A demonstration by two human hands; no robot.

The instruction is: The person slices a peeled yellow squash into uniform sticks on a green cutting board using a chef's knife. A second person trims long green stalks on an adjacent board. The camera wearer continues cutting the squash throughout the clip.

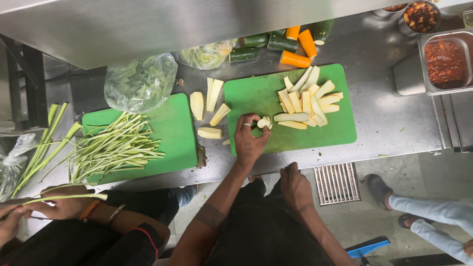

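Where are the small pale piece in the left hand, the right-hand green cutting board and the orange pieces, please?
pale piece [264, 122]: head view, its middle.
green cutting board [256, 93]: head view, bare left part.
orange pieces [295, 59]: head view, nearest piece's middle.

A stainless steel counter [394, 118] is seen across the upper frame, brightly lit with reflections. A grey tiled floor [389, 212] is shown lower right, with a metal drain grate [336, 183] set in.

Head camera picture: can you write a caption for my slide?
Left hand holds a pale vegetable piece over a green cutting board beside cut strips; right hand rests low.
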